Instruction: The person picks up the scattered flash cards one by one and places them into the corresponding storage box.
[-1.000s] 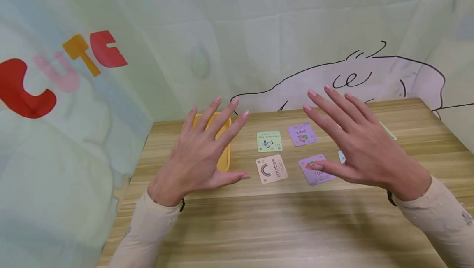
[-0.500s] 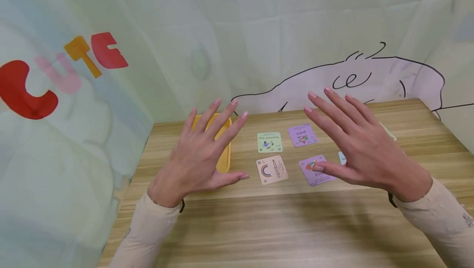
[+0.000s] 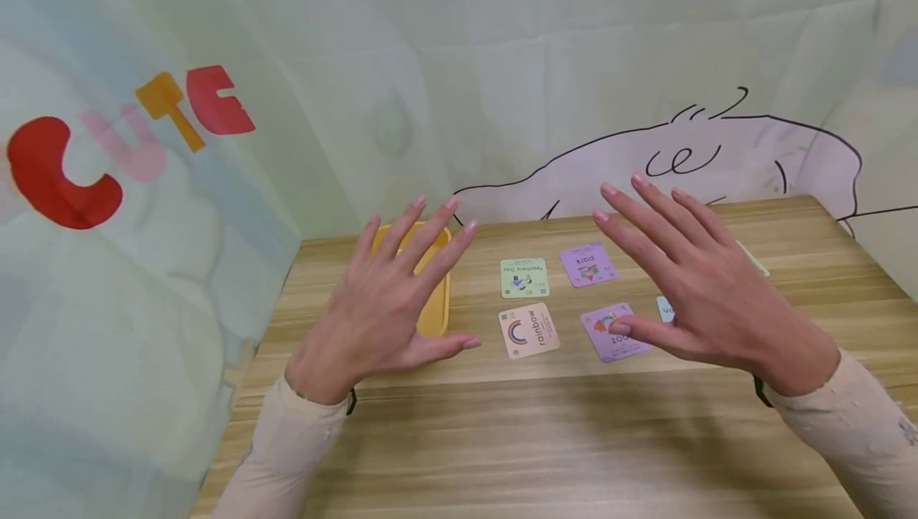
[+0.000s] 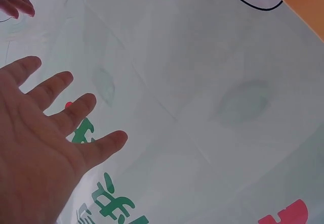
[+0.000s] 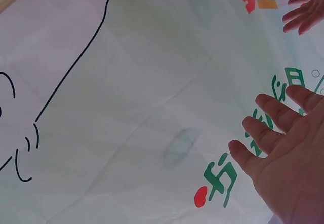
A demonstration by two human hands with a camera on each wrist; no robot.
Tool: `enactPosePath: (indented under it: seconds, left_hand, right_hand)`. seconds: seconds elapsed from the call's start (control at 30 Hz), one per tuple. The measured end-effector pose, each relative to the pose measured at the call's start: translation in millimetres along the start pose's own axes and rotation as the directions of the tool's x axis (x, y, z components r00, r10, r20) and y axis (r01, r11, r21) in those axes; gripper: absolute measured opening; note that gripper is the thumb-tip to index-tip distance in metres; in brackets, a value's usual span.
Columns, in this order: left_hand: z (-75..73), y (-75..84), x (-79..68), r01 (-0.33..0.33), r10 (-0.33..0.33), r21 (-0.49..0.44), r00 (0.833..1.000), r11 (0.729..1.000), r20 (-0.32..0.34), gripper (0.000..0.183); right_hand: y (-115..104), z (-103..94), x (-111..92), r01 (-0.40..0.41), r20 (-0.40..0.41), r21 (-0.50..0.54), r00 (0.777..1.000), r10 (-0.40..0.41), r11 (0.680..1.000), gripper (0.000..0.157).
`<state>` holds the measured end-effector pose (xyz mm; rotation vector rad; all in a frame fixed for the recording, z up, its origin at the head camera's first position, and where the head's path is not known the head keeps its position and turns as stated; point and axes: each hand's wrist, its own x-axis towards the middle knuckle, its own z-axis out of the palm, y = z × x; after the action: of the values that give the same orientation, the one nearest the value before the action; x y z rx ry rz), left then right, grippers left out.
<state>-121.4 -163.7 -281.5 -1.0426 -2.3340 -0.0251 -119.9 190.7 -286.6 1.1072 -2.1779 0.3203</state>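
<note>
My left hand [image 3: 380, 304] hovers with spread fingers in front of a yellow tray [image 3: 439, 308], hiding much of it. Fingers spread too, my right hand [image 3: 706, 296] is raised over the right-hand cards and holds nothing. Between the hands lie a green "Teachers' Day" card [image 3: 524, 277], a purple "park" card [image 3: 588, 265] and a peach "rainbow" card [image 3: 528, 331]. The right thumb overlaps a purple card with "zoo" lettering [image 3: 610, 344]. A light blue card [image 3: 665, 309] and a green-edged card [image 3: 755, 259] show only partly behind that hand. Both wrist views show bare palms.
The cards and tray stand on a wood-grain table [image 3: 502, 439]. A printed cloth [image 3: 488, 96] hangs behind and to the left, with red "CUTE" letters [image 3: 64, 176] and a line-drawn figure [image 3: 717, 148]. The table's back edge meets this cloth.
The whole head view has shifted slightly, with the scene lower and a little to the right. Both hands keep the same spread pose, and the cards stay in place.
</note>
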Motion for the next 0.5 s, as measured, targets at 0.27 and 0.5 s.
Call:
enactPosePath:
  seconds: [0.27, 0.5]
  left_hand:
    - [-0.5, 0.4, -2.2, 0.001, -0.001, 0.004, 1.000, 1.000, -0.008, 0.095]
    - [0.0, -0.2, -5.4, 0.006, -0.006, 0.001, 1.000, 1.000, -0.006, 0.095]
  right_hand:
    - [-1.3, -1.2, -1.8, -0.006, 0.002, 0.002, 1.000, 0.006, 1.000, 0.087]
    - [-0.3, 0.0, -4.2, -0.010, 0.003, 0.002, 1.000, 0.010, 1.000, 0.087]
